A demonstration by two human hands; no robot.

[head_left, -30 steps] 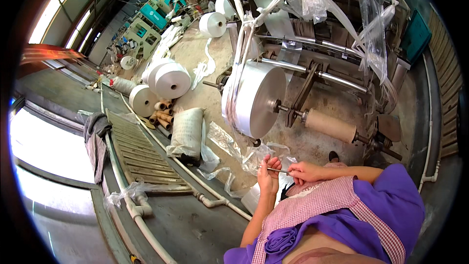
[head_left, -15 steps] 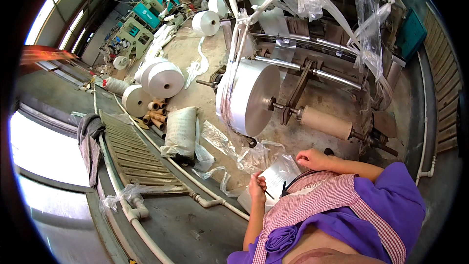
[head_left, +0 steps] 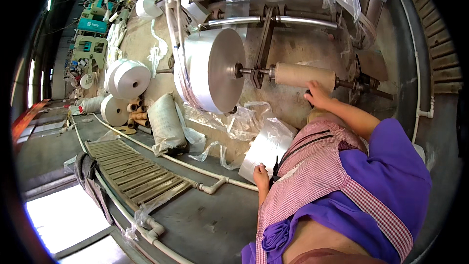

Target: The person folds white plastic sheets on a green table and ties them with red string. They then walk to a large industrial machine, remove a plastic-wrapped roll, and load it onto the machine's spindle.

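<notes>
My right hand (head_left: 319,96) reaches out to the near lower side of a brown cardboard core (head_left: 305,75), which sits on a metal shaft. Its fingers are loosely spread and bent, seemingly at the core's surface. A small dark thing shows beside them; whether it is held I cannot tell. Close to my checked apron (head_left: 312,166), my left hand (head_left: 261,175) is closed, and what it holds, if anything, is hidden. It is beside a white film roll (head_left: 267,145) partly covered in clear plastic. A large white roll (head_left: 225,71) is mounted left of the core on the same shaft line.
Metal rollers (head_left: 298,21) and a dark bracket arm (head_left: 264,44) stand behind the shaft. Crumpled clear film (head_left: 246,122) and a stuffed white sack (head_left: 166,121) lie left. More white rolls (head_left: 133,80) and cardboard cores (head_left: 140,116) are farther off. A pale pipe (head_left: 183,165) runs along the floor.
My right hand has moved forward from beside the apron to the cardboard core. My left hand stays near the apron, closed. The view has tilted and shifted.
</notes>
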